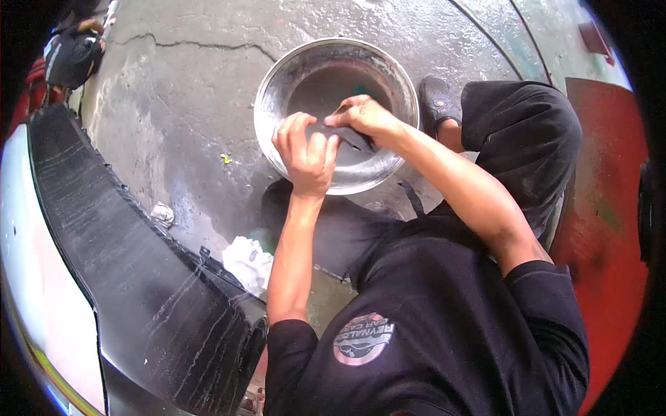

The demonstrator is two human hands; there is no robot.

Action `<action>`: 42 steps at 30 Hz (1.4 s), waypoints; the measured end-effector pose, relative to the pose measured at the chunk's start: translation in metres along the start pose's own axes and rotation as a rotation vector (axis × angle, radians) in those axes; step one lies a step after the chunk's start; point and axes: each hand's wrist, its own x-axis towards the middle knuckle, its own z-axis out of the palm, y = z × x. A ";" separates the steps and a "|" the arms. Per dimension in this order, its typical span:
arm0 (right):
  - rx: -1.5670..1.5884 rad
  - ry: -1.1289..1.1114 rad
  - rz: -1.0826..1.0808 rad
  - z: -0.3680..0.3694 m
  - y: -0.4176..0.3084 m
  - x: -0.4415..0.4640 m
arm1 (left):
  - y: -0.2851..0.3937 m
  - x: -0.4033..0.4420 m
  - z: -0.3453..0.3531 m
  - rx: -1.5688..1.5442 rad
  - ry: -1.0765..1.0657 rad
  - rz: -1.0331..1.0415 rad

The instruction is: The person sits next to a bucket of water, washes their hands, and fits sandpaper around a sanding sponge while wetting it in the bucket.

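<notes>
Both my hands are over a round metal basin point(272, 87) that holds murky liquid. A dark, thin, flexible piece point(352, 138) is between them. My left hand point(305, 154) has its fingers bent around the left end of this piece. At its upper edge, my right hand point(362, 118) pinches it between thumb and fingers. Inside the basin, near the right hand, a small green item point(362, 91) shows in part.
A long black panel point(132, 256) with wet streaks lies on the left. White crumpled cloth point(248, 263) rests beside it. A red surface point(603, 229) stands at the right. Another person point(73, 55) is at the upper left. Hoses point(489, 38) cross the wet floor.
</notes>
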 end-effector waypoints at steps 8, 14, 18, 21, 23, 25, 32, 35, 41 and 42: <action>-0.004 -0.210 -0.076 -0.012 -0.023 -0.032 | -0.009 0.001 -0.002 0.029 0.007 0.027; 0.114 -0.348 0.051 -0.010 -0.005 -0.020 | -0.013 -0.003 0.003 -0.120 -0.057 0.097; 0.010 -0.270 0.042 -0.009 -0.018 -0.025 | -0.010 0.003 0.005 -0.429 -0.076 -0.304; 0.159 -0.124 -0.154 -0.031 -0.021 -0.019 | -0.009 -0.003 0.019 -1.213 -0.077 -0.844; 0.298 -0.227 -0.269 -0.040 -0.024 -0.022 | -0.007 -0.003 0.016 -1.470 -0.105 -0.972; 0.175 -0.295 -0.379 -0.033 -0.033 -0.038 | -0.004 0.002 0.015 -1.679 -0.116 -0.996; 0.121 -0.129 -0.332 0.013 -0.029 -0.025 | 0.004 -0.008 0.031 -1.461 -0.327 -0.928; 0.050 0.162 -0.358 -0.006 -0.027 -0.004 | 0.006 -0.003 0.033 -1.709 -0.218 -0.936; -0.238 0.291 -0.449 0.019 -0.002 -0.011 | -0.005 0.007 0.041 -1.968 0.044 -1.194; -0.325 0.302 -0.449 0.025 0.001 -0.017 | -0.008 0.004 0.039 -2.026 0.104 -1.250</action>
